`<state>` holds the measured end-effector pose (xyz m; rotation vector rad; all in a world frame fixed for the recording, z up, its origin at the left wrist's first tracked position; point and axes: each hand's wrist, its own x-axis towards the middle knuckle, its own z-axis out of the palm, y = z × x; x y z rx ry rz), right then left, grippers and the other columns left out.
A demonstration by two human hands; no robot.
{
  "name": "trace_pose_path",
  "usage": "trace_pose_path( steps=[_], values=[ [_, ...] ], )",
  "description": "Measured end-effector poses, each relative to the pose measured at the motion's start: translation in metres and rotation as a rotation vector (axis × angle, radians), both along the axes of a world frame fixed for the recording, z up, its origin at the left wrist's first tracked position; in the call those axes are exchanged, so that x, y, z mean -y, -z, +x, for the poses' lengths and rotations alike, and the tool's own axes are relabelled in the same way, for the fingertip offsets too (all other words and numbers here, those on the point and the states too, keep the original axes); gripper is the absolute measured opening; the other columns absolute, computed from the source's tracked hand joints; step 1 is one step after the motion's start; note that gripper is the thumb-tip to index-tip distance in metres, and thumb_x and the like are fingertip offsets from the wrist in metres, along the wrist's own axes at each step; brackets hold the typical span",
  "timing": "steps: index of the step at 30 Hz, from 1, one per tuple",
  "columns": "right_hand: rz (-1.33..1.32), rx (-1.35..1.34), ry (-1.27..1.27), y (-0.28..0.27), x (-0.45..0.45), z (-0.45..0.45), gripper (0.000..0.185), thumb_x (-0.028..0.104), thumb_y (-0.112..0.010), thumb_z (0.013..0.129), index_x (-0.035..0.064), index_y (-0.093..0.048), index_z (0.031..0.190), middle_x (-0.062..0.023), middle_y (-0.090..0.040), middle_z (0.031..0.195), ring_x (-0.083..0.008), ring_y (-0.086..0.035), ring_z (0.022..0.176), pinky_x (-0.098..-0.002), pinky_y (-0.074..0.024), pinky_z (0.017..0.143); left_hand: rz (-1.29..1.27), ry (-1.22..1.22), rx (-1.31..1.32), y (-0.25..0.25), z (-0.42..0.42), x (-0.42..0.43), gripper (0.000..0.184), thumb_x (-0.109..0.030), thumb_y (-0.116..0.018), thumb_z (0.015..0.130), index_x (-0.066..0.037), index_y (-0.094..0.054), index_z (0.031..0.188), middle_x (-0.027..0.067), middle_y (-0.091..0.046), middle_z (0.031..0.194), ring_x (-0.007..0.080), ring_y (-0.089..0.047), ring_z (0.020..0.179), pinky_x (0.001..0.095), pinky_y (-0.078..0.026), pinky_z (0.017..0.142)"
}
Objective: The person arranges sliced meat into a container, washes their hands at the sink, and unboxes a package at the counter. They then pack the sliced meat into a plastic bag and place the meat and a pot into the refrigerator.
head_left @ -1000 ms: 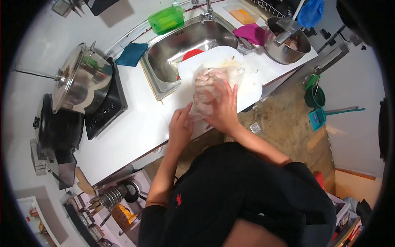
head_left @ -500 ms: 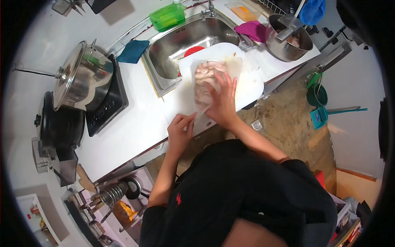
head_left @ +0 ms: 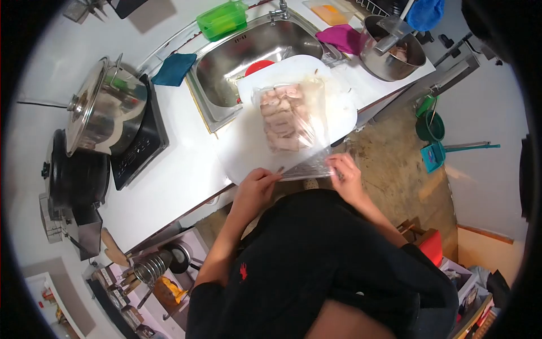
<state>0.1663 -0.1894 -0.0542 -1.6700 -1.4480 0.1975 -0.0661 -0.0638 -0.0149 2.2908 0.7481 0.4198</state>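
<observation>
A clear plastic bag [head_left: 317,127] lies on the white cutting board [head_left: 339,101], its mouth toward my body. Inside it, pale pink pieces of meat [head_left: 283,117] are laid in a flat block. My left hand [head_left: 255,191] pinches one corner of the bag's mouth, just past the board's near edge. At the opposite corner, my right hand [head_left: 346,176] grips the plastic with its fingers closed. Between the two hands the bag's edge is stretched nearly straight.
Behind the board is a steel sink [head_left: 217,116] with a red item [head_left: 259,68] in it. A steel pot [head_left: 389,70] holding meat stands at the right. Leftward, a lidded pot [head_left: 107,107] sits on a black induction cooker [head_left: 141,147]. A green container [head_left: 223,22] is behind the sink.
My right hand has left the top of the meat and moved down to the bag's right corner, taking hold there. My left hand has shifted slightly toward my body, keeping its pinch.
</observation>
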Motion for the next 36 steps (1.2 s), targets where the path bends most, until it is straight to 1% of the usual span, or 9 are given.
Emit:
trace_pose_path(
  steps=[5, 6, 10, 14, 17, 20, 26, 29, 36],
  values=[
    [-0.079, -0.243, -0.112, -0.025, 0.010, 0.024, 0.060, 0.017, -0.074, 0.064, 0.0064, -0.056, 0.120, -0.0125, -0.049, 0.124, -0.0291, -0.042, 0.120, -0.0415, -0.0298, 0.104, -0.074, -0.121, 0.134, -0.038, -0.004, -0.017, 0.026, -0.002, -0.060, 0.080, -0.006, -0.067, 0.105, 0.0130, -0.060, 0.095, 0.0268, -0.060, 0.088, 0.0324, -0.048, 0.078],
    [-0.011, -0.327, -0.102, -0.039, 0.005, 0.030, 0.068, 0.033, -0.069, 0.070, 0.0035, -0.048, 0.128, -0.0146, -0.048, 0.125, -0.0297, -0.040, 0.123, -0.0413, -0.0278, 0.106, -0.062, -0.172, 0.183, -0.042, -0.001, -0.022, 0.026, -0.002, -0.059, 0.081, -0.006, -0.067, 0.106, 0.0135, -0.060, 0.096, 0.0270, -0.060, 0.089, 0.0322, -0.047, 0.079],
    [0.241, -0.268, -0.097, -0.071, -0.040, 0.040, 0.084, 0.057, -0.047, 0.080, -0.0016, -0.035, 0.138, -0.0192, -0.034, 0.142, -0.0318, -0.028, 0.133, -0.0429, -0.0189, 0.110, -0.034, -0.328, 0.320, -0.029, 0.036, -0.034, 0.033, -0.007, -0.056, 0.087, -0.005, -0.058, 0.120, 0.0158, -0.054, 0.115, 0.0287, -0.053, 0.108, 0.0354, -0.041, 0.093],
    [0.199, -0.243, -0.204, -0.065, -0.100, 0.004, 0.073, 0.046, -0.037, 0.092, -0.0010, -0.018, 0.145, -0.0181, -0.018, 0.151, -0.0289, -0.012, 0.141, -0.0396, -0.0095, 0.114, 0.080, -0.352, 0.371, -0.010, 0.081, -0.031, 0.052, -0.017, -0.047, 0.093, -0.003, -0.031, 0.140, 0.0217, -0.033, 0.138, 0.0339, -0.035, 0.128, 0.0388, -0.028, 0.106],
    [0.129, -0.761, -0.156, -0.016, -0.131, 0.000, 0.065, 0.040, -0.032, 0.097, 0.0005, -0.015, 0.146, -0.0165, -0.014, 0.153, -0.0260, -0.009, 0.142, -0.0357, -0.0070, 0.115, -0.150, -0.399, 0.446, 0.009, 0.092, -0.035, 0.063, -0.025, -0.040, 0.098, 0.006, -0.010, 0.144, 0.0240, -0.024, 0.146, 0.0348, -0.024, 0.136, 0.0379, -0.018, 0.111],
    [0.209, -1.138, -0.192, 0.000, -0.135, 0.006, 0.057, 0.034, -0.024, 0.100, 0.0003, -0.019, 0.145, -0.0159, -0.016, 0.153, -0.0254, -0.011, 0.142, -0.0345, -0.0055, 0.115, -0.703, -0.504, 0.588, 0.000, 0.089, -0.037, 0.064, -0.029, -0.040, 0.098, 0.007, -0.012, 0.143, 0.0211, -0.028, 0.145, 0.0303, -0.028, 0.135, 0.0351, -0.018, 0.111],
    [0.321, -1.252, -0.189, -0.007, -0.134, -0.005, 0.057, 0.033, -0.023, 0.099, 0.0005, -0.020, 0.145, -0.0165, -0.019, 0.152, -0.0242, -0.014, 0.142, -0.0357, -0.0068, 0.115, -1.175, -0.405, 0.726, 0.027, 0.080, -0.075, 0.058, -0.039, -0.040, 0.098, 0.002, -0.033, 0.138, 0.0144, -0.047, 0.132, 0.0234, -0.046, 0.121, 0.0346, -0.035, 0.103],
    [0.381, -1.371, -0.301, -0.037, -0.129, -0.008, 0.058, 0.035, -0.024, 0.098, 0.0004, -0.020, 0.145, -0.0172, -0.021, 0.151, -0.0252, -0.015, 0.141, -0.0355, -0.0076, 0.115, -1.221, -0.500, 0.638, 0.007, 0.088, -0.062, 0.051, -0.043, -0.035, 0.099, -0.002, -0.045, 0.128, 0.0088, -0.060, 0.113, 0.0205, -0.061, 0.100, 0.0367, -0.050, 0.084],
    [0.303, -1.318, -0.280, -0.089, -0.128, -0.011, 0.061, 0.035, -0.033, 0.096, 0.0000, -0.021, 0.143, -0.0176, -0.028, 0.147, -0.0251, -0.022, 0.138, -0.0345, -0.0131, 0.113, -1.098, -0.457, 0.806, -0.052, 0.079, -0.036, 0.052, -0.040, -0.033, 0.100, 0.003, -0.041, 0.130, 0.0140, -0.054, 0.120, 0.0229, -0.057, 0.105, 0.0359, -0.049, 0.088]
  ],
)
